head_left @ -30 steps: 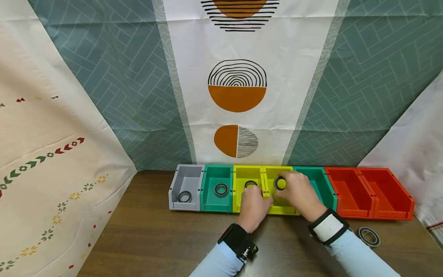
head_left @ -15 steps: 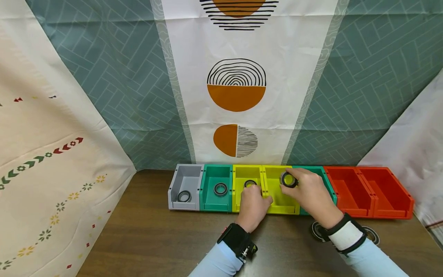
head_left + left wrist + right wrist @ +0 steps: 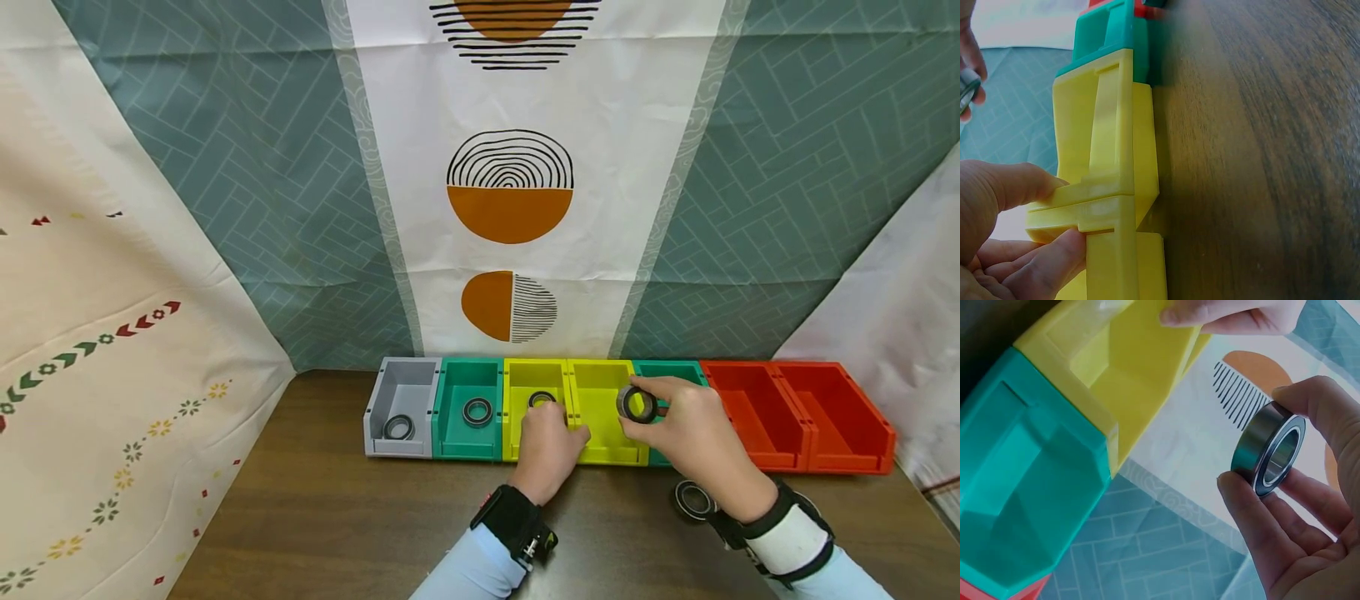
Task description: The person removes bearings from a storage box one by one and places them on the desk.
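My right hand (image 3: 701, 429) pinches a ball bearing (image 3: 1255, 440) between thumb and fingertips, held in the air near the right yellow bin (image 3: 600, 404) and right green bin (image 3: 670, 369). My left hand (image 3: 546, 448) grips the adjoining walls of the two yellow bins, thumb on one side and fingers on the other, as the left wrist view shows. Behind that hand, another bearing (image 3: 542, 394) lies in the left yellow bin (image 3: 536, 375), partly hidden. Single bearings also lie in the grey bin (image 3: 412, 393) and the left green bin (image 3: 472, 379).
Two red bins (image 3: 832, 408) end the row at the right. On the brown table (image 3: 337, 517), a bearing (image 3: 679, 500) lies by my right wrist, and another is mostly hidden behind the wrist strap. Patterned cloth (image 3: 510, 300) hangs behind the bins.
My right hand has moved right with the bearing, from over the right yellow bin toward the right green bin. A bearing on the table has come into view. My left hand keeps its place.
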`<state>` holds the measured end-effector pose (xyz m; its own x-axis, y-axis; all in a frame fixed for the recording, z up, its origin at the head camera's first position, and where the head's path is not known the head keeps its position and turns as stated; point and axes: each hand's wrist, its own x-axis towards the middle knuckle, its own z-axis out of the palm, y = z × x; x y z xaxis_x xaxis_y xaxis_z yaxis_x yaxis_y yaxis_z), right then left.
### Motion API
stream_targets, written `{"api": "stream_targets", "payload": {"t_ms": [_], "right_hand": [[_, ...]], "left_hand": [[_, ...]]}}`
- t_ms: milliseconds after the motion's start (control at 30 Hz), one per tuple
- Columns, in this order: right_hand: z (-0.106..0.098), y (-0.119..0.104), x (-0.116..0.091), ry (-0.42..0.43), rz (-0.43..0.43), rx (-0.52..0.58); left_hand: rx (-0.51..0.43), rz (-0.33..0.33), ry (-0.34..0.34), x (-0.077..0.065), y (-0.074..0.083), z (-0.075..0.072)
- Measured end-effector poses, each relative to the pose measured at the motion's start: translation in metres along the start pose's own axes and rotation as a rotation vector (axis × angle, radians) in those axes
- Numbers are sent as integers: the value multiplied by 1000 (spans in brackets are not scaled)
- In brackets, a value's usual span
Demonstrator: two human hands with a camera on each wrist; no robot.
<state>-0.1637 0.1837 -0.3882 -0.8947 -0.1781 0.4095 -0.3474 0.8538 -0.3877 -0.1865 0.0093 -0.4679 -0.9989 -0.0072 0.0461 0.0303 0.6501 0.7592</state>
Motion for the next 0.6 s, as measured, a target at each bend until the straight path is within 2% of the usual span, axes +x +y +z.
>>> {"api": "stream_targets", "payload": {"t_ms": [233, 600], "right_hand": [[1, 1, -15, -47, 48, -10], [17, 10, -37, -163, 102, 0]], "left_hand": [[18, 2, 13, -1, 0, 0], [17, -8, 14, -2, 1, -1]]}}
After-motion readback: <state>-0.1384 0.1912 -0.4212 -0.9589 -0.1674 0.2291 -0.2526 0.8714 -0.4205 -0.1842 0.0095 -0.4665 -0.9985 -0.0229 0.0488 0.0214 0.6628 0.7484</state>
